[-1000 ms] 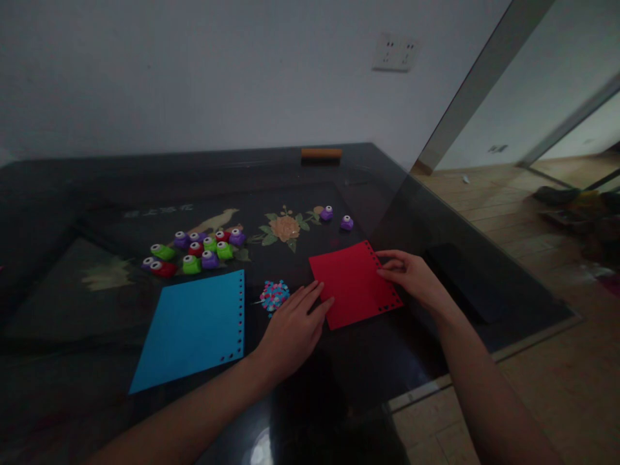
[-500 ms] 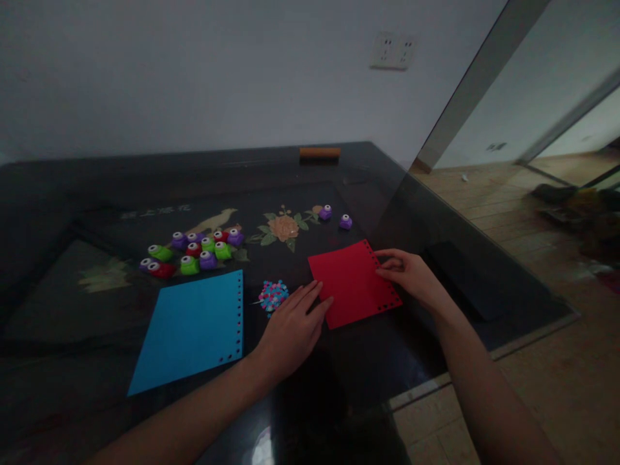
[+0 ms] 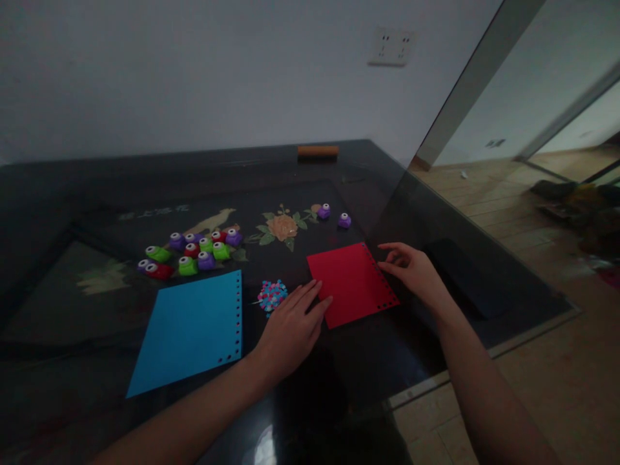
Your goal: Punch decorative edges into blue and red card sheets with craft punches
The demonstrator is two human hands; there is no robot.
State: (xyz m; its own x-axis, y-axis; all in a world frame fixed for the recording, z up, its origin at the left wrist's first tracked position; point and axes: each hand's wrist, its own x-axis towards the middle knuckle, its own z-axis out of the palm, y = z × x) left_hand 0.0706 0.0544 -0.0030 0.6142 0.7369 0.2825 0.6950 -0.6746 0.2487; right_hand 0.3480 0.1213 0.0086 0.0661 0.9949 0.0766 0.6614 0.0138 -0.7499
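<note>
Punched sheet (image 3: 352,283) lies on table (image 3: 72,194), toward its right side. Left hand (image 3: 290,326) touches sheet's near-left edge; right hand (image 3: 411,271) just right of it. Confetti pile (image 3: 272,296) just left of sheet, second sheet (image 3: 191,329) farther left. Cluster of punches (image 3: 194,250) behind second sheet; two punches (image 3: 334,216) behind first.

pale inlaid characters on dark table (image 3: 72,194), too blurred to read

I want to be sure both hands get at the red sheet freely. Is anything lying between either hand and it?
Nothing visible. The left hand rests its fingertips at the red sheet's near-left edge; the right hand is right beside its punched edge, open.
</note>
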